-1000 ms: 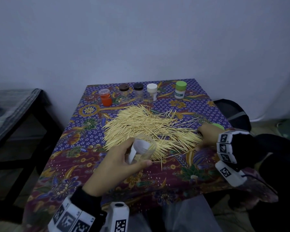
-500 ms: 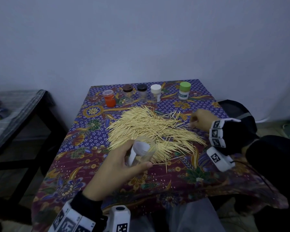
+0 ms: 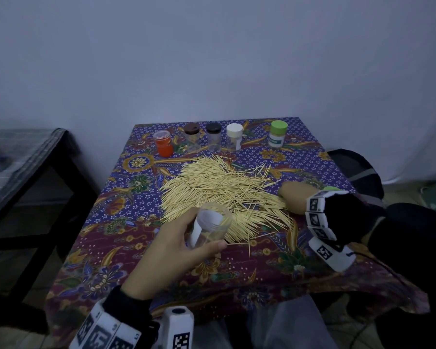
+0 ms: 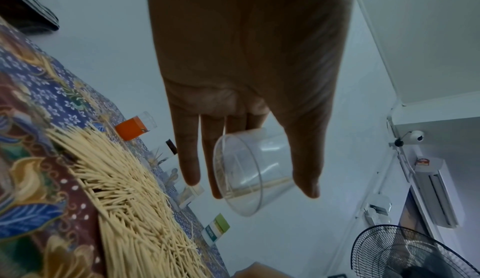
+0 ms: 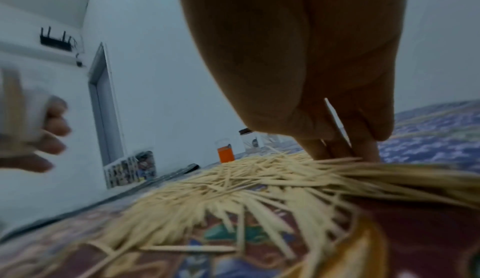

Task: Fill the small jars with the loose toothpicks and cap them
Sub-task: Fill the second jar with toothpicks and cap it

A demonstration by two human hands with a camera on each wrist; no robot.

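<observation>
My left hand (image 3: 204, 233) grips a clear uncapped jar (image 3: 215, 220) with a white label, tilted over the near edge of the toothpick pile (image 3: 222, 195). The left wrist view shows that jar (image 4: 249, 169) between thumb and fingers, with a few toothpicks inside. My right hand (image 3: 291, 195) is down on the pile's right edge. In the right wrist view its fingertips (image 5: 363, 150) touch the toothpicks (image 5: 233, 183), and one toothpick is pinched between thumb and fingers. Something green (image 3: 331, 188), perhaps a lid, lies behind the right wrist.
Along the far edge of the patterned tablecloth (image 3: 237, 273) stands a row of jars: orange (image 3: 164, 143), brown-capped (image 3: 192, 136), black-capped (image 3: 213, 136), white-capped (image 3: 234, 136), green-capped (image 3: 278, 133). A dark bench (image 3: 35, 157) is left, a black bag (image 3: 353, 167) right.
My right hand reached to the pile's far right side, then came back toward me to the right edge. The left hand has kept the jar in about the same place.
</observation>
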